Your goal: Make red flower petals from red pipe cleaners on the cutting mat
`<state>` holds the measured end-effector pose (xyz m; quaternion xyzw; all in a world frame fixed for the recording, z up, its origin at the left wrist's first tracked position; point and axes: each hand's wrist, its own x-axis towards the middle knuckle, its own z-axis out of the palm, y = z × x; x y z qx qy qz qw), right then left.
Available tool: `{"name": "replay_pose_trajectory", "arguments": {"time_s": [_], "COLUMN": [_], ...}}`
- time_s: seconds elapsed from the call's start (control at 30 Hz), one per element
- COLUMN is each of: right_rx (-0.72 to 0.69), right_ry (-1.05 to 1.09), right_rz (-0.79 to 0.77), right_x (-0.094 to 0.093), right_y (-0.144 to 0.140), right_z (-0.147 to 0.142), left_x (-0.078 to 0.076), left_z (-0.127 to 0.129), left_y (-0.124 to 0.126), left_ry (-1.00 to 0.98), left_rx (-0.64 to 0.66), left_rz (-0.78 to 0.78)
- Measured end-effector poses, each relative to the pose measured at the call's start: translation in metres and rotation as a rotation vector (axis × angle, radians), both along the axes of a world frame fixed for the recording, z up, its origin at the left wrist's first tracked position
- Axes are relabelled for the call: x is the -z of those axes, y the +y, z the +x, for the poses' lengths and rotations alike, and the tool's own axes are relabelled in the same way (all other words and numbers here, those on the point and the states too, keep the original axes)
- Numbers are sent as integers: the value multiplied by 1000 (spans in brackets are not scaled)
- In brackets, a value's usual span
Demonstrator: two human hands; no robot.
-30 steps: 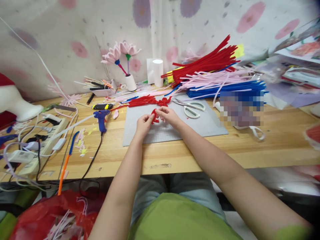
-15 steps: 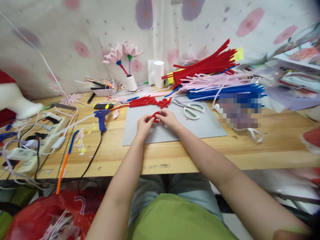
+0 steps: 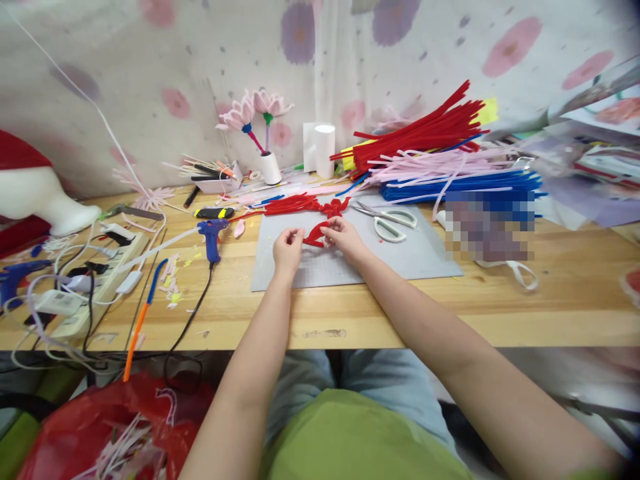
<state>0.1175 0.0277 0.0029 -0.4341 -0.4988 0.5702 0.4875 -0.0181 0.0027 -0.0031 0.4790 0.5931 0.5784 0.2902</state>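
Left fingers [image 3: 295,235]: pinched on the left end of a red stem [image 3: 316,235]; thumb and forefinger pressed together.
Right fingers [image 3: 331,230]: pinched on the right part of the same stem, tips close together; the exact finger hold is too small to tell.
Left hand [image 3: 287,250]: over the mat [image 3: 400,257], near its middle-left, wrist toward the mat's near edge.
Right hand [image 3: 345,240]: over the mat's middle, just right of the left hand; the two hands are close but apart.
Red stem: a short bent piece, held between both hands just above the mat's centre.
Mat: grey, flat on the table [image 3: 550,307]; the landmark for all places below.
Red bundle [image 3: 300,204]: twisted red stems lying across the mat's far edge, just beyond the hands.
Scissors [image 3: 387,219]: white-handled, on the mat's far right part, near the right hand.
Glue gun [image 3: 211,235]: blue, on the table just left of the mat, cord trailing toward the near edge.
Stem pile [image 3: 440,153]: red, pink and blue stems stacked beyond the mat's far right corner.
Flowers [image 3: 255,110]: two pink ones upright in a white holder, beyond the mat's far left corner.
Power strip [image 3: 95,283]: well left of the mat, among cables.
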Motion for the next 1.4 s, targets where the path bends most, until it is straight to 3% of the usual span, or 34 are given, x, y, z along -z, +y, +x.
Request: {"name": "replay_pose_trajectory", "arguments": {"time_s": [0.17, 0.47, 0.57, 0.73, 1.2, 1.4], "right_rx": [-22, -60, -70, -88, -128, -57], "right_ry": [-41, 4, -16, -41, 62, 42], "right_rz": [15, 71, 87, 97, 21, -21], "right_x": [0, 2, 1, 1, -3, -3], "right_y": [-1, -1, -2, -4, -6, -5], "right_z": [1, -2, -2, -2, -4, -6], "left_x": [-1, -15, -17, -13, -5, -3], "left_z": [4, 12, 13, 14, 16, 17], "left_y": [-3, -12, -14, -12, -8, -8], "left_ry": [12, -220, -270, -297, -196, -164], "left_rx": [156, 299, 341, 273, 242, 262], "left_rz": [-139, -436, -414, -367, -279, -266]}}
